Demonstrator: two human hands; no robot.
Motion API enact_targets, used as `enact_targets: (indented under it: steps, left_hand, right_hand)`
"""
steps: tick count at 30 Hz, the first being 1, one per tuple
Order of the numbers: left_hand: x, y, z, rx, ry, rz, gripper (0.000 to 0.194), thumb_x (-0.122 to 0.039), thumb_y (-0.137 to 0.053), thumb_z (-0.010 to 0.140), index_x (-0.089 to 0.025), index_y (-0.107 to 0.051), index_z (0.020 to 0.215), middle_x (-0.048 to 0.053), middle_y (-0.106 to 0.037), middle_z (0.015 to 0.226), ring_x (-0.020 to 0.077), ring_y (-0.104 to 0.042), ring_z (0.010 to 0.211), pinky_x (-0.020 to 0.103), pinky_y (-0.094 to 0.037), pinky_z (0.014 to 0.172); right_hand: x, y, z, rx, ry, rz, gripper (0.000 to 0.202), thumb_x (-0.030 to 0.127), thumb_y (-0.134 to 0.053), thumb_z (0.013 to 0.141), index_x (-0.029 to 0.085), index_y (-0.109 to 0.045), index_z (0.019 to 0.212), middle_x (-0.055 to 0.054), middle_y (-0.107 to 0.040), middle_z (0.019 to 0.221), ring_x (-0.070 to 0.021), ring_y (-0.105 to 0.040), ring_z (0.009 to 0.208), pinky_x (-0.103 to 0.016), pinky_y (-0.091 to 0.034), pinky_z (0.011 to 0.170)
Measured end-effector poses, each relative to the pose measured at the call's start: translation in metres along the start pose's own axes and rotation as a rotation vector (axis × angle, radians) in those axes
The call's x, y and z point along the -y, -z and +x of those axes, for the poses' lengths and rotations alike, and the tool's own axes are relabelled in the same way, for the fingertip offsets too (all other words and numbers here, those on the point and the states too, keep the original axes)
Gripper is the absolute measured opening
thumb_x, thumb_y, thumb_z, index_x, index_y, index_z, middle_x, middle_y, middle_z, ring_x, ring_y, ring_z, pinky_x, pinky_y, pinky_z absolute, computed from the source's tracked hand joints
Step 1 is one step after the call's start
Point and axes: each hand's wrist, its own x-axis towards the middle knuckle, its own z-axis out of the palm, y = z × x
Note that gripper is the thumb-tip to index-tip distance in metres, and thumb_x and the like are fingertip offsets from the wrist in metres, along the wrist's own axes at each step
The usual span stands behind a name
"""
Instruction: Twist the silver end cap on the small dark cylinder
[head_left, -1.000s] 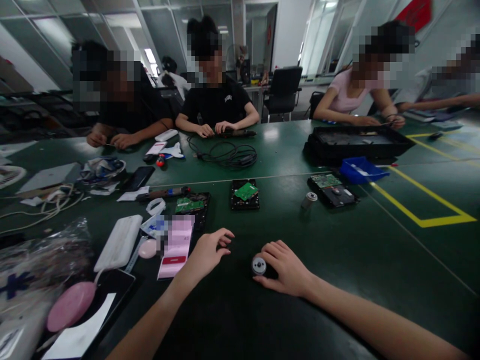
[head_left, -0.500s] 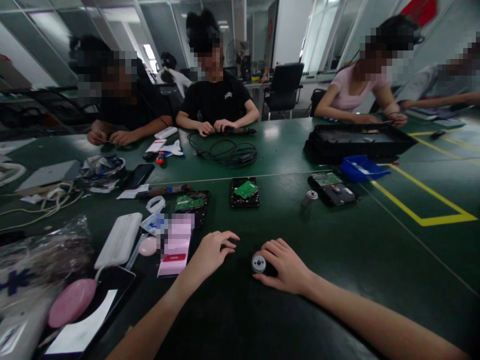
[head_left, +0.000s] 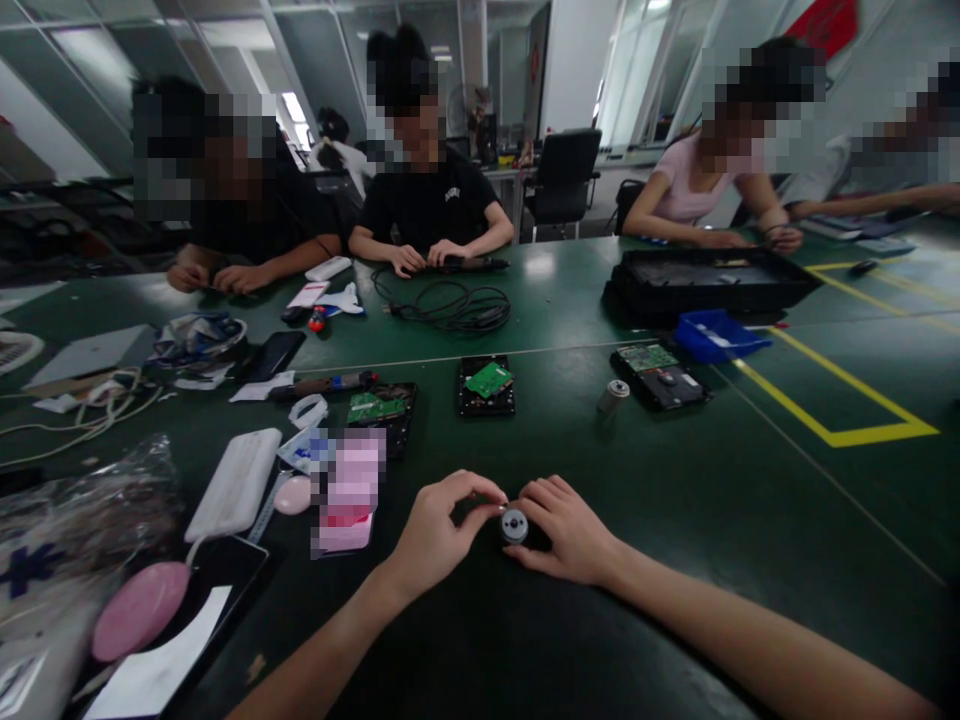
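Note:
A small metal cylinder like an electric motor (head_left: 514,526) stands upright on the green table, its round end face turned up. The fingers and thumb of my right hand (head_left: 566,530) are wrapped round its right side. Just to the left, my left hand (head_left: 442,520) is closed in a pinch, thumb and forefinger meeting at the cylinder's upper left edge. Whatever the pinch may hold is too small to make out. A second such motor (head_left: 615,396) stands farther off to the right, touched by neither hand.
Beyond my hands lie hard drives with green circuit boards (head_left: 487,385), (head_left: 660,376). A blue bin (head_left: 716,336) and a black tray (head_left: 712,282) sit at the right. At left are a pink phone (head_left: 352,480), white power bank (head_left: 234,482) and electric screwdriver (head_left: 326,384). Several people sit opposite.
My left hand has moved right to the motor, and its spread fingers have closed into a pinch. My right hand keeps its hold on the motor.

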Motion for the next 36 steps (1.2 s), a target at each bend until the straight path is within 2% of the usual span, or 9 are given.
enact_targets:
  steps: [3,7,14,18,22,28,36]
  left_hand:
    - [-0.006,-0.007,-0.005,0.013,-0.092,-0.105,0.018,-0.005,-0.062,0.085,-0.022,-0.065,0.088,0.0,-0.069,0.088,0.0165,-0.065,0.085,0.03,-0.052,0.078]
    - [-0.003,-0.015,-0.007,-0.001,-0.175,-0.153,0.019,-0.001,-0.062,0.083,-0.019,-0.066,0.086,0.003,-0.07,0.088,0.0175,-0.065,0.086,0.031,-0.053,0.079]
    - [0.001,-0.023,-0.008,-0.02,-0.222,-0.137,0.017,0.0,-0.063,0.082,-0.017,-0.067,0.082,0.004,-0.071,0.085,0.0172,-0.066,0.084,0.03,-0.055,0.079]
    - [0.003,-0.023,-0.008,-0.047,-0.311,-0.047,0.018,0.0,-0.064,0.082,-0.017,-0.067,0.084,0.004,-0.072,0.085,0.0167,-0.067,0.084,0.03,-0.054,0.079]
    - [0.007,-0.02,-0.01,-0.041,-0.463,0.07,0.018,0.001,-0.063,0.083,-0.017,-0.064,0.083,0.003,-0.073,0.088,0.0164,-0.069,0.086,0.03,-0.054,0.08]
    - [-0.001,-0.015,-0.011,0.003,-0.698,0.293,0.012,-0.006,-0.054,0.093,-0.012,-0.062,0.087,0.01,-0.074,0.093,0.019,-0.069,0.088,0.032,-0.056,0.073]
    - [-0.015,-0.012,-0.01,-0.009,-0.83,0.517,0.016,-0.006,-0.05,0.095,-0.009,-0.063,0.086,0.011,-0.075,0.087,0.0206,-0.07,0.083,0.032,-0.059,0.067]
  right_hand:
    - [0.001,0.0,0.0,0.0,0.003,0.0,0.036,0.049,-0.055,0.089,0.017,-0.061,0.104,-0.008,-0.061,0.092,-0.0223,-0.053,0.084,-0.037,-0.038,0.076]
    - [0.0,-0.001,0.0,0.005,0.002,0.006,0.034,0.049,-0.055,0.089,0.018,-0.06,0.1,-0.007,-0.06,0.09,-0.022,-0.052,0.083,-0.037,-0.037,0.076]
    - [-0.001,-0.001,0.0,0.022,-0.008,0.015,0.031,0.048,-0.056,0.089,0.019,-0.06,0.099,-0.007,-0.06,0.092,-0.0223,-0.053,0.085,-0.037,-0.036,0.078]
    - [0.0,-0.001,-0.001,0.025,-0.008,0.023,0.032,0.047,-0.056,0.088,0.019,-0.06,0.103,-0.006,-0.06,0.092,-0.0223,-0.053,0.086,-0.037,-0.036,0.078]
    - [-0.001,-0.001,-0.001,0.018,-0.005,0.034,0.032,0.045,-0.057,0.088,0.019,-0.059,0.106,-0.007,-0.059,0.094,-0.0224,-0.052,0.086,-0.037,-0.035,0.078]
    - [-0.003,-0.002,-0.001,0.027,0.005,0.041,0.033,0.043,-0.058,0.086,0.018,-0.057,0.107,-0.007,-0.059,0.096,-0.0231,-0.051,0.087,-0.038,-0.035,0.078]
    - [-0.003,-0.003,-0.002,0.013,0.008,0.036,0.034,0.042,-0.06,0.085,0.018,-0.057,0.108,-0.007,-0.058,0.096,-0.0231,-0.052,0.087,-0.038,-0.036,0.078]
